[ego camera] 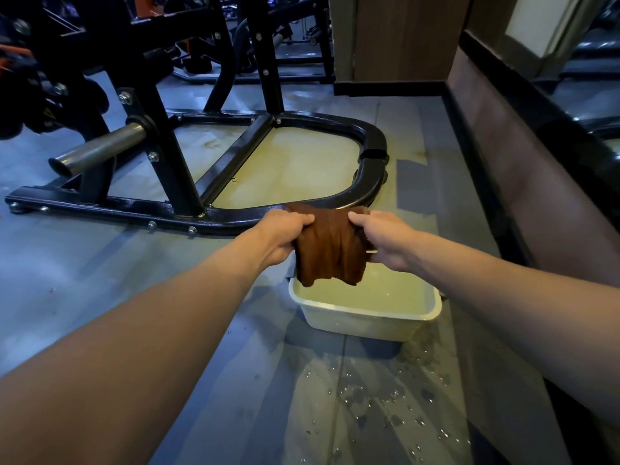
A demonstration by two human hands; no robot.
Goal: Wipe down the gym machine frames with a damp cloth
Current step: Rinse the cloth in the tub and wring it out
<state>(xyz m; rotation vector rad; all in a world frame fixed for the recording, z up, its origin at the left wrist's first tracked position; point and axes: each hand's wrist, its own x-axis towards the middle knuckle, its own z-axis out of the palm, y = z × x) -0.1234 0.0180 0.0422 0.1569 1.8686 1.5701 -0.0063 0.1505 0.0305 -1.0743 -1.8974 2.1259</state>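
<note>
Step in hand: I judge I am getting the cloth ready, holding it up over the water before it goes onto the frame; whether I am wringing or just spreading it I cannot tell.
Left hand: my left hand (285,234) has its fingers curled tight round the left edge of the brown cloth (330,248).
Right hand: my right hand (385,238) pinches the right edge the same way, thumb on top, so the cloth hangs bunched between the two hands.
Cloth position: it hangs just above the near corner of the white tub (365,317), its lower edge apart from the water as far as I can see.
Tub: it sits on the floor (100,263), filled with pale cloudy water, with drops (385,397) spattered on the floor in front of it.
Machine frame: the black base tube (372,142) curves round just beyond my hands, near the tub; a steel peg (97,149) sticks out on the left.
Next move: I expect to squeeze out the excess over the tub, then reach forward to the curved tube, the closest part.
Risk: a dripping cloth would add to the wet floor underfoot.
Hard to make out: how wet the cloth is; the machine's upper parts are cut off at the top and lost in dark.
Hidden: my fingertips are buried in the cloth folds.
</note>
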